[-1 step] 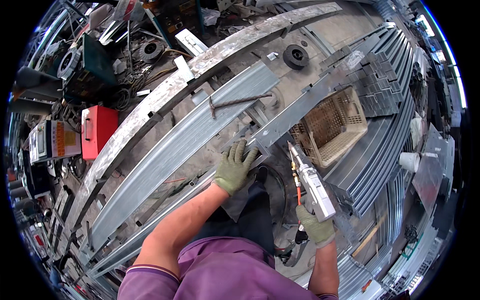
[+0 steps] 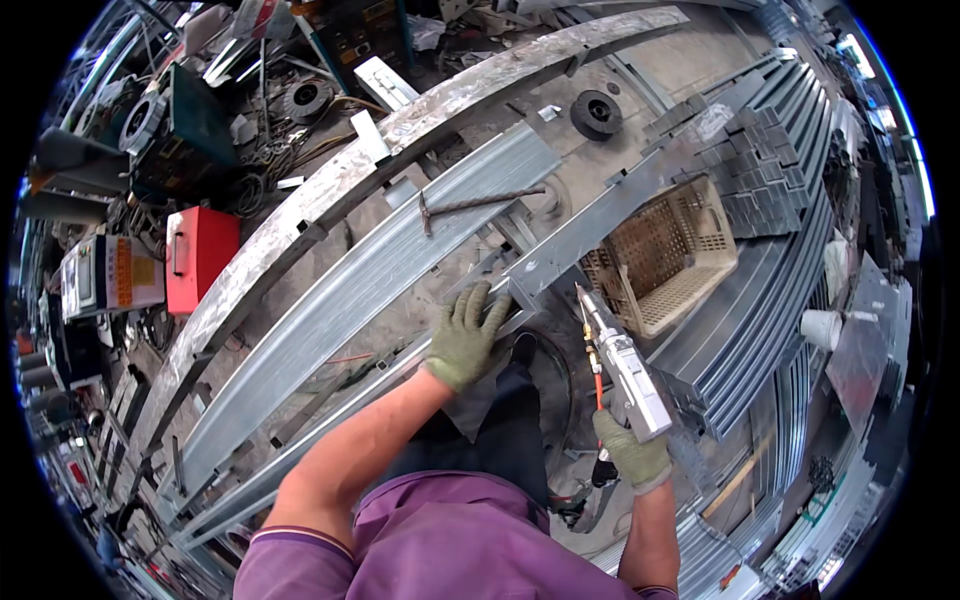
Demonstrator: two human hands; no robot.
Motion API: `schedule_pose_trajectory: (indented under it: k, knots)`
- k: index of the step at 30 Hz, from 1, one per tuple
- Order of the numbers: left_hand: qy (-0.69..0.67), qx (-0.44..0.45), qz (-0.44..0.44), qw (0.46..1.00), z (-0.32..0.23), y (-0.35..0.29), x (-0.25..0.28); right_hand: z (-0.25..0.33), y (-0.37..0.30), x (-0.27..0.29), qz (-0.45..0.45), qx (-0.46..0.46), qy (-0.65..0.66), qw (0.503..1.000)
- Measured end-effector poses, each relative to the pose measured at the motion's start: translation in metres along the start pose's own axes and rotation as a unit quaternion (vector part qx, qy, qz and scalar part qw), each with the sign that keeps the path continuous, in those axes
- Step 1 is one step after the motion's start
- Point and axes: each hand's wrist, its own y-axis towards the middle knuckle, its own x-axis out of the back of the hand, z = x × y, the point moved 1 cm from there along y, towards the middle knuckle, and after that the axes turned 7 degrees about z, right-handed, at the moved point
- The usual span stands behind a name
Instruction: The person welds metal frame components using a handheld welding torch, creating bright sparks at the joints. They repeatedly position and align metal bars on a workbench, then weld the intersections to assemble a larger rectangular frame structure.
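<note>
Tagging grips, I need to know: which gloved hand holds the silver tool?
The right hand, closed on the silver tool; the left hand holds no tool, resting on a metal profile.

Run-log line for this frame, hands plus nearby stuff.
left hand: gloved, at metal rail's end | right hand: gloved, holding silver power tool | nearby: beige crate, dark spool

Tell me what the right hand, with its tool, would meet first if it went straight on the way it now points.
The tool in the right hand would probably meet the long silver beam first, though depth there is unclear.
</note>
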Motion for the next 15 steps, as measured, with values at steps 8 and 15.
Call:
schedule_pose_trajectory:
  k: [8,15]
  knots:
    - [0.028,0.155,0.066,0.985,-0.032,-0.068,0.023,-0.036,0.031,0.114,0.133,0.112,-0.129,0.976]
    - [0.102,0.33,0.137,0.929,-0.035,-0.042,-0.027,0.01,0.102,0.201,0.253,0.144,-0.135,0.947]
